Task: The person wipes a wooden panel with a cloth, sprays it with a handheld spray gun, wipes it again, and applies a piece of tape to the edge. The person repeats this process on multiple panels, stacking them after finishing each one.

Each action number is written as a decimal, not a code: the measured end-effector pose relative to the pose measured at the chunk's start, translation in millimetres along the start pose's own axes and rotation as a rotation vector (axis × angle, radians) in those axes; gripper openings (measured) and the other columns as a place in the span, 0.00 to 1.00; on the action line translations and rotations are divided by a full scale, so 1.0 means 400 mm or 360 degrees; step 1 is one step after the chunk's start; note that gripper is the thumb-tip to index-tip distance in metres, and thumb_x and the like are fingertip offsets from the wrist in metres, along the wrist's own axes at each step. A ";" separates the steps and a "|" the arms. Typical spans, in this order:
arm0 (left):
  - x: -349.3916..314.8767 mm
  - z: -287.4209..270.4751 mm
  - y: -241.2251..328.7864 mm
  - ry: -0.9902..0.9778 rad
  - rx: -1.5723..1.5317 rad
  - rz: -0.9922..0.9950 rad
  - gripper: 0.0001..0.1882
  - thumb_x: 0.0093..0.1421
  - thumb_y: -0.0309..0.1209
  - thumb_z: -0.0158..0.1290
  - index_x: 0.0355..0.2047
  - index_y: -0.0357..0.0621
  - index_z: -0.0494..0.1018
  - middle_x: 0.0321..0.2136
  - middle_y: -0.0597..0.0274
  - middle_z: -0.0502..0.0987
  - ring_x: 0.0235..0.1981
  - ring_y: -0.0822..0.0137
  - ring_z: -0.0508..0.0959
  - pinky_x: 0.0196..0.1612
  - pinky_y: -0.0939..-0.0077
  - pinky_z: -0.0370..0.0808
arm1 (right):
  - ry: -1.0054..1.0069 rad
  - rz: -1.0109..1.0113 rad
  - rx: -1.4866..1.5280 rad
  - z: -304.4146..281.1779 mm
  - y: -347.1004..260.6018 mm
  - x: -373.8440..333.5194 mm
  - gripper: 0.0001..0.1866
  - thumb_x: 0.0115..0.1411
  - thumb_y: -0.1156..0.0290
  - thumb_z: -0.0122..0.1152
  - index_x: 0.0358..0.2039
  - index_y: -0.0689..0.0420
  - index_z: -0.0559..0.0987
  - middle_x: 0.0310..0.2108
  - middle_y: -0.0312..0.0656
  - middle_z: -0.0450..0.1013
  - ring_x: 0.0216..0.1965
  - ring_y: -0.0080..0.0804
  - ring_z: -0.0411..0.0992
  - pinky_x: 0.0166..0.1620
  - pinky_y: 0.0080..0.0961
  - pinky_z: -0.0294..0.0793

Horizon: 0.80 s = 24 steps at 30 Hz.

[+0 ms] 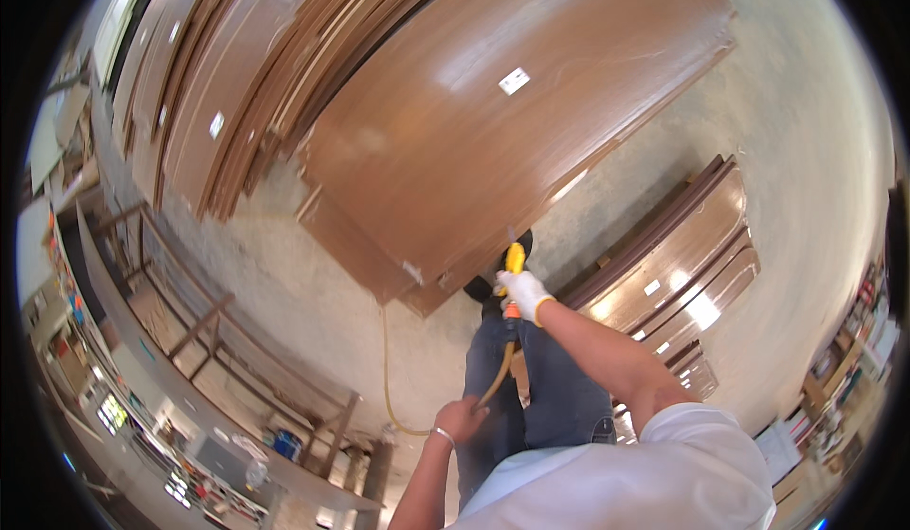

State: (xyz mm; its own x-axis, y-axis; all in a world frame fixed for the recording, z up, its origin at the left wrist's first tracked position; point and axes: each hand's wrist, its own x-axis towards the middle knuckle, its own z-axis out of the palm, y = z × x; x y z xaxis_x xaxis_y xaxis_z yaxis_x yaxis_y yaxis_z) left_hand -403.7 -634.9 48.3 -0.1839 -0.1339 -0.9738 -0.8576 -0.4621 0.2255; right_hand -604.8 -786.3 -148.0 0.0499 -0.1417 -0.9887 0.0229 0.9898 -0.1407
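Just below the centre of the frame, the right hand (526,291), in a white knit glove with a yellow cuff, is wrapped around a yellow air gun (516,257), whose thin nozzle points toward the top of the frame. An orange coupling (513,311) joins it to a tan hose (387,369), which curves down to the bare left hand (461,418). That hand's fingers are curled around the hose, at the lower middle; a pale band (442,432) circles the wrist. From there the hose loops left and up to the edge of the panels. A large glossy brown panel (427,141) with a white label (514,81) fills the upper middle. More brown panels (223,75) stand in the upper left, and shorter panels (678,269) lie right of centre.
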 end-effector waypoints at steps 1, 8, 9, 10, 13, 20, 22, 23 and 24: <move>-0.007 0.018 -0.008 -0.0029 -0.0005 -0.0001 0.19 0.64 0.49 0.56 0.41 0.45 0.78 0.36 0.45 0.83 0.43 0.42 0.81 0.48 0.49 0.77 | 0.0021 0.0035 -0.0262 0.063 0.052 -0.008 0.18 0.68 0.56 0.60 0.35 0.61 0.78 0.25 0.43 0.76 0.16 0.34 0.72 0.22 0.36 0.75; 0.021 0.143 -0.186 0.0022 -0.0452 0.0085 0.23 0.66 0.51 0.53 0.40 0.41 0.79 0.40 0.43 0.82 0.43 0.41 0.81 0.48 0.51 0.77 | 0.0035 -0.0141 -0.0016 0.145 0.199 -0.069 0.14 0.69 0.58 0.58 0.43 0.57 0.77 0.30 0.42 0.79 0.16 0.31 0.70 0.20 0.33 0.74; 0.059 0.153 -0.222 0.0023 -0.0605 0.0153 0.24 0.66 0.51 0.53 0.40 0.40 0.79 0.39 0.42 0.82 0.43 0.41 0.81 0.47 0.52 0.77 | 0.0048 0.0015 0.0108 0.125 0.205 -0.074 0.12 0.70 0.60 0.55 0.45 0.55 0.76 0.37 0.42 0.80 0.17 0.30 0.69 0.19 0.34 0.74; 0.097 0.166 -0.260 0.0022 -0.0734 0.0221 0.24 0.66 0.51 0.53 0.39 0.40 0.80 0.38 0.42 0.82 0.42 0.41 0.81 0.47 0.52 0.76 | 0.0066 -0.0021 0.0124 0.115 0.217 -0.079 0.12 0.70 0.61 0.55 0.45 0.55 0.77 0.38 0.42 0.80 0.17 0.30 0.70 0.19 0.34 0.74; 0.273 0.171 -0.372 0.0571 -0.0893 0.0306 0.18 0.67 0.43 0.53 0.38 0.38 0.80 0.32 0.46 0.82 0.35 0.50 0.81 0.42 0.59 0.77 | -0.0063 0.0000 -0.0042 0.130 0.276 -0.094 0.11 0.69 0.65 0.52 0.43 0.57 0.78 0.40 0.44 0.79 0.17 0.30 0.70 0.21 0.36 0.77; 0.875 -0.183 -0.432 0.1458 -0.1629 0.0290 0.22 0.64 0.43 0.62 0.49 0.39 0.75 0.38 0.59 0.80 0.38 0.65 0.78 0.40 0.66 0.77 | -0.0274 0.0144 -0.0370 0.282 0.424 -0.134 0.09 0.67 0.67 0.57 0.43 0.57 0.79 0.28 0.37 0.73 0.20 0.27 0.72 0.24 0.31 0.76; 0.965 -0.279 -0.396 0.1403 -0.1855 0.0193 0.27 0.65 0.48 0.59 0.49 0.34 0.75 0.40 0.54 0.81 0.41 0.59 0.79 0.45 0.64 0.76 | -0.0282 0.0144 -0.0307 0.288 0.428 -0.137 0.11 0.67 0.65 0.57 0.40 0.59 0.81 0.25 0.36 0.72 0.21 0.26 0.73 0.26 0.28 0.74; 0.983 -0.321 -0.395 0.1221 -0.1807 0.0064 0.31 0.66 0.51 0.56 0.49 0.29 0.76 0.42 0.50 0.82 0.43 0.54 0.80 0.49 0.63 0.76 | -0.0189 0.0101 -0.0358 0.285 0.425 -0.139 0.11 0.67 0.65 0.57 0.40 0.59 0.81 0.25 0.36 0.72 0.21 0.26 0.73 0.26 0.28 0.73; 0.988 -0.338 -0.387 0.1137 -0.1942 -0.0007 0.31 0.67 0.52 0.55 0.51 0.30 0.75 0.42 0.50 0.82 0.43 0.55 0.81 0.50 0.62 0.76 | -0.0126 0.0085 -0.0374 0.285 0.419 -0.135 0.11 0.67 0.65 0.57 0.40 0.59 0.81 0.25 0.35 0.72 0.20 0.26 0.72 0.25 0.29 0.73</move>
State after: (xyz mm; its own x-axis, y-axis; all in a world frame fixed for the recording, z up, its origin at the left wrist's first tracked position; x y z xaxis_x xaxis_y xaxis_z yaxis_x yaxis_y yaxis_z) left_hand -278.9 -734.8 -367.4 0.4125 -0.3694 -0.8327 0.1583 -0.8711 0.4649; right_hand -489.7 -614.7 -112.0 0.1234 -0.0809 -0.9891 -0.2140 0.9711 -0.1061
